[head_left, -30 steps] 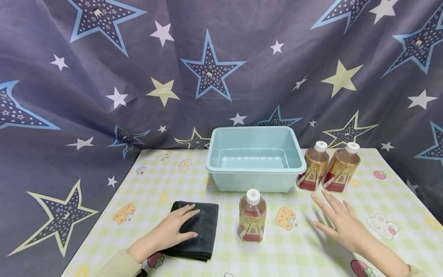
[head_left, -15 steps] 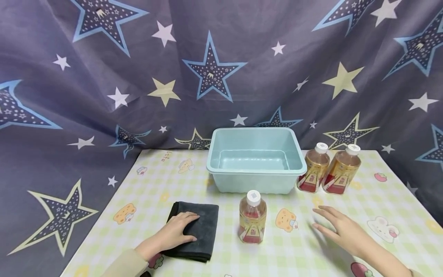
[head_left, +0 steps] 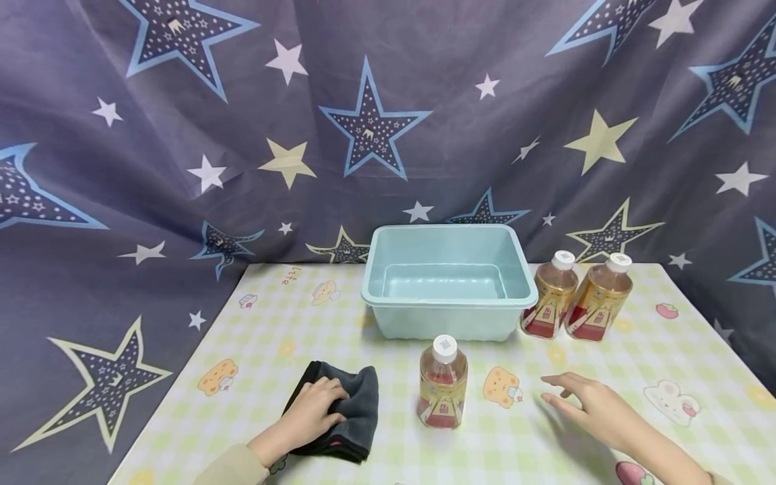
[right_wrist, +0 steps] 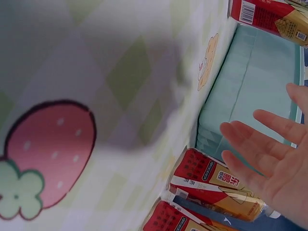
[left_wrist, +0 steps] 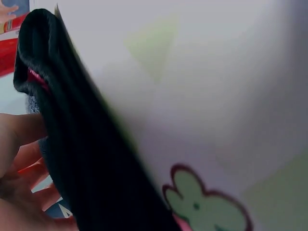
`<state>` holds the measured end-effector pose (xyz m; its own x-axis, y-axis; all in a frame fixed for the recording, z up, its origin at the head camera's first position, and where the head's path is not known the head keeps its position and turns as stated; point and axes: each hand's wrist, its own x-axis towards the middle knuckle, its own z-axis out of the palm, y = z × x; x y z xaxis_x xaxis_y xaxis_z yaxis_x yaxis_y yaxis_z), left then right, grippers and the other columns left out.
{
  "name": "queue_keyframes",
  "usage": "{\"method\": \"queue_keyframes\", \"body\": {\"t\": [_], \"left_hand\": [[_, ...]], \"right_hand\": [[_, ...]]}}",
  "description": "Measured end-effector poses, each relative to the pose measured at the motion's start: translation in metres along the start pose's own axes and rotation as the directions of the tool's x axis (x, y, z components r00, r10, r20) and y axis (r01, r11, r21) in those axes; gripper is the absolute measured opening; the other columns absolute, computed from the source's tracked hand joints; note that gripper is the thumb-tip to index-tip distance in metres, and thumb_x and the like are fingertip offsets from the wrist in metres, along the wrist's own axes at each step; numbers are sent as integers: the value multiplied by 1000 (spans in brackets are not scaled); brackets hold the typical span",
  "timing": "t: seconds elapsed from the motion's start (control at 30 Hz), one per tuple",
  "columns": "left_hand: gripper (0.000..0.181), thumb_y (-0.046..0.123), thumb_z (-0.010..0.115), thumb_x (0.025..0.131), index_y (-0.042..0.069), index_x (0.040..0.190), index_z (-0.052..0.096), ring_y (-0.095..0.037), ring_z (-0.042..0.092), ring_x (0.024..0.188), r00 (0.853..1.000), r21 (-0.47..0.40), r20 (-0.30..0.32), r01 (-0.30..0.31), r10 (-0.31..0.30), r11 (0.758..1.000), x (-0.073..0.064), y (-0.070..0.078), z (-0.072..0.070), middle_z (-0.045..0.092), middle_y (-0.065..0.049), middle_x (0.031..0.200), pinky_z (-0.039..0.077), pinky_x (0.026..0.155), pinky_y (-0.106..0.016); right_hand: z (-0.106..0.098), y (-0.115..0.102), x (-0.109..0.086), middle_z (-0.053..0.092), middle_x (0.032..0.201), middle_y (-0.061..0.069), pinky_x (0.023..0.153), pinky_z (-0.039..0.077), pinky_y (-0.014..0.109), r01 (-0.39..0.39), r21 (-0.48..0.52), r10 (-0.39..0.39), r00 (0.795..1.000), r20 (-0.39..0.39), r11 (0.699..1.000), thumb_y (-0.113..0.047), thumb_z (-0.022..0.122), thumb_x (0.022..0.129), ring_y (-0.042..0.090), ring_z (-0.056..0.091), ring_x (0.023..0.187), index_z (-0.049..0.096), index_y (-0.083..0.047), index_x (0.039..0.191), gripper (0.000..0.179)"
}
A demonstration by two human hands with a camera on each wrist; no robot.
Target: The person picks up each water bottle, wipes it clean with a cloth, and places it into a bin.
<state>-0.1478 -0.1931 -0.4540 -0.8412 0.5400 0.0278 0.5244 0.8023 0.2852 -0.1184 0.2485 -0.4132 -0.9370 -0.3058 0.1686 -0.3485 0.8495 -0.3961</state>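
My left hand (head_left: 316,412) grips a folded dark grey cloth (head_left: 358,411) at the left front of the table, fingers curled into its top so that it bunches up. In the left wrist view the thick folded edge of the cloth (left_wrist: 82,130) fills the left side, with the fingers (left_wrist: 29,130) against it. My right hand (head_left: 591,407) hovers over the right side of the table, fingers relaxed, holding nothing. Between the hands stands an upright bottle (head_left: 443,391) with a white cap and a gold and red label.
A light blue plastic basin (head_left: 445,316) stands at the back middle of the table. Just right of it are two similar bottles, one (head_left: 548,296) beside the basin and another (head_left: 599,296) farther right. A star-patterned curtain (head_left: 388,195) hangs behind the checked tablecloth (head_left: 242,397).
My left hand has gone from lying flat on the cloth to curled fingers, and the cloth has bunched up. My right hand has drawn slightly back toward me, its fingers less spread.
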Motion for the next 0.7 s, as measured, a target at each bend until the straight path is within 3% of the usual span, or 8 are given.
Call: {"method": "queue_keyframes", "body": {"t": [0.27,0.53,0.7], "left_hand": [[13,16,67,76,13,87,63,-13,51,78,999,21,-45,-13,14,1000,0,3,-1,54,6,82,39,63,-32],[14,12,65,78,12,91,62,-13,56,80,997,-48,-69,-19,15,999,-6,4,-5,53,6,85,46,68,-30],[15,11,63,80,11,95,60,-14,57,86,995,-132,-99,-18,5,991,-8,8,-8,55,5,90,47,73,-30]], "right_hand": [[1,-5,5,64,97,-2,61,44,25,48,21,-48,999,-14,999,-34,57,84,3,56,74,65,-12,100,28],[-2,-14,10,64,98,-1,65,46,29,32,91,-36,998,48,995,-35,54,86,0,54,76,65,-11,102,31],[0,-17,12,64,97,-1,65,47,29,82,111,-86,996,24,990,-32,55,86,-1,54,76,65,-9,101,29]]}}
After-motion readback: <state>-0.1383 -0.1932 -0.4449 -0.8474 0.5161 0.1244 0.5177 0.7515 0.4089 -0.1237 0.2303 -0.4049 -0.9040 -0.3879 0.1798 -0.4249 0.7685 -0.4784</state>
